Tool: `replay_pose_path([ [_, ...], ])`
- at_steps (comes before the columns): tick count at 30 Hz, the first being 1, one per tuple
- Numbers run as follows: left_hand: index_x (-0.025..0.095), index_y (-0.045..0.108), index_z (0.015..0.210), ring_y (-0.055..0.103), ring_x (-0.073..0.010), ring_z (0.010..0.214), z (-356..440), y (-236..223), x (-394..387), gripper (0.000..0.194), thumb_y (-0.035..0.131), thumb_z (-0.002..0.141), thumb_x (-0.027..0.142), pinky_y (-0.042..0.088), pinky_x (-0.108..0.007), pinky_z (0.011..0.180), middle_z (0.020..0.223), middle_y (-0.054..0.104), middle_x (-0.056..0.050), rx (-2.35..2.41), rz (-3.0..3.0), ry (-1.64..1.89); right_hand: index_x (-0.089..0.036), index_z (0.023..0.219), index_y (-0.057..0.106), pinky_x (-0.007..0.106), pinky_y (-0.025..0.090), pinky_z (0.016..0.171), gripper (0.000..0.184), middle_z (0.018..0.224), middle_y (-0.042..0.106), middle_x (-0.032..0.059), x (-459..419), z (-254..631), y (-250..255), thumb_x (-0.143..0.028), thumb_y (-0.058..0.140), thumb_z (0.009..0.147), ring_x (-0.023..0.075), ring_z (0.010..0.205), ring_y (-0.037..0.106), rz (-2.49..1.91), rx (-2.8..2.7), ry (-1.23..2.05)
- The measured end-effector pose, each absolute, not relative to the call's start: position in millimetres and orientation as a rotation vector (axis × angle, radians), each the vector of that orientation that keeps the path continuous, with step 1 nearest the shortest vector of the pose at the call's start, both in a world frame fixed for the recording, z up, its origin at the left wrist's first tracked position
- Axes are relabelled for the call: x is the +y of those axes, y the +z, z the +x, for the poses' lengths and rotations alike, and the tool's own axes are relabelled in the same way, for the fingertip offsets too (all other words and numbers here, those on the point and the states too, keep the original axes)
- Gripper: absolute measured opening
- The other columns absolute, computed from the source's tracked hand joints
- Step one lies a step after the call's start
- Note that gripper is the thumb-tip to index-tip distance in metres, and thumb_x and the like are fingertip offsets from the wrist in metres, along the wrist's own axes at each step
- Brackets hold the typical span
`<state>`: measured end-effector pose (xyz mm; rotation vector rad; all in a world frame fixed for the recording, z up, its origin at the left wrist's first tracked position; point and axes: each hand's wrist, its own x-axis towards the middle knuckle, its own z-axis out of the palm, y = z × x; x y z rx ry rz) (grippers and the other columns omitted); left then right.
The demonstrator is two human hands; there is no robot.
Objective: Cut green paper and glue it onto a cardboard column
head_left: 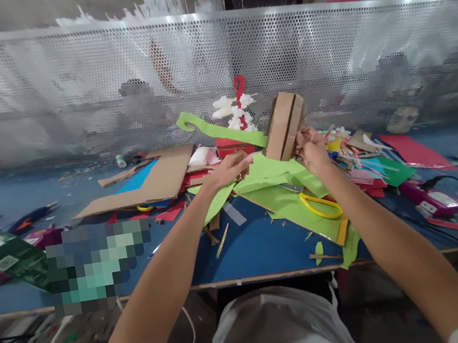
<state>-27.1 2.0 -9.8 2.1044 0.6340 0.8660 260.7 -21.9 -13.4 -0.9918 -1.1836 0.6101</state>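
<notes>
My left hand pinches the edge of a light green paper sheet lying on the blue table. My right hand is closed on a brown cardboard piece that stands tilted upright behind the green sheets. A curled green paper strip runs from the cardboard up to the left. Yellow-handled scissors lie on the green paper just below my right wrist.
A flat cardboard cut-out lies left of centre. A red box with white foam shapes stands behind the green strip. Coloured paper scraps, a purple glue gun with black cable and a perforated metal screen border the table.
</notes>
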Motion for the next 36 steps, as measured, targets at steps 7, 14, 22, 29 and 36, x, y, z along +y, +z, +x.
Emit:
replay_pose_path([
  [7, 0.02, 0.052, 0.071, 0.053, -0.0128, 0.058, -20, -17, -8, 0.061, 0.05, 0.097, 0.076, 0.045, -0.028, 0.058, 0.064, 0.053, 0.0, 0.57, 1.966, 0.977, -0.026, 0.086, 0.053, 0.023, 0.044, 0.055, 0.055, 0.079, 0.059, -0.0049, -40, 239, -6, -0.06, 0.089, 0.065, 0.0116, 0.065, 0.051, -0.83, -1.261, 0.857],
  [14, 0.023, 0.041, 0.065, 0.04, -0.0111, 0.049, -15, -20, -17, 0.061, 0.057, 0.092, 0.075, 0.032, -0.028, 0.049, 0.054, 0.042, 0.003, 0.63, 1.957, 1.093, -0.025, 0.087, 0.053, 0.027, 0.051, 0.064, 0.052, 0.082, 0.062, -0.0032, -48, 234, -4, -0.059, 0.089, 0.068, 0.0147, 0.075, 0.057, -0.859, -1.377, 0.956],
  [22, 0.023, 0.041, 0.059, 0.04, -0.0114, 0.047, -23, -31, 9, 0.058, 0.052, 0.097, 0.065, 0.034, -0.029, 0.049, 0.052, 0.041, 0.002, 0.797, 1.873, 1.235, -0.023, 0.104, 0.062, 0.034, 0.052, 0.082, 0.016, 0.096, 0.073, 0.0059, -47, 296, 17, -0.036, 0.064, 0.094, 0.0223, 0.089, 0.067, -1.527, -1.629, 0.21],
  [29, 0.024, 0.043, 0.063, 0.043, -0.0116, 0.046, -24, -37, 21, 0.054, 0.055, 0.096, 0.065, 0.036, -0.027, 0.048, 0.048, 0.045, 0.003, 0.855, 1.827, 1.308, -0.019, 0.09, 0.068, 0.037, 0.048, 0.083, 0.015, 0.092, 0.074, 0.013, -62, 359, 10, -0.025, 0.08, 0.082, 0.0303, 0.092, 0.069, -2.325, -1.816, -0.041],
  [36, 0.024, 0.045, 0.064, 0.044, -0.0125, 0.045, -27, -40, 24, 0.051, 0.054, 0.097, 0.061, 0.037, -0.027, 0.048, 0.047, 0.045, 0.003, 0.898, 1.858, 1.284, -0.022, 0.105, 0.07, 0.035, 0.048, 0.083, 0.015, 0.104, 0.076, 0.0123, -64, 382, 0, -0.02, 0.06, 0.093, 0.0286, 0.096, 0.069, -2.309, -1.716, -0.159],
])
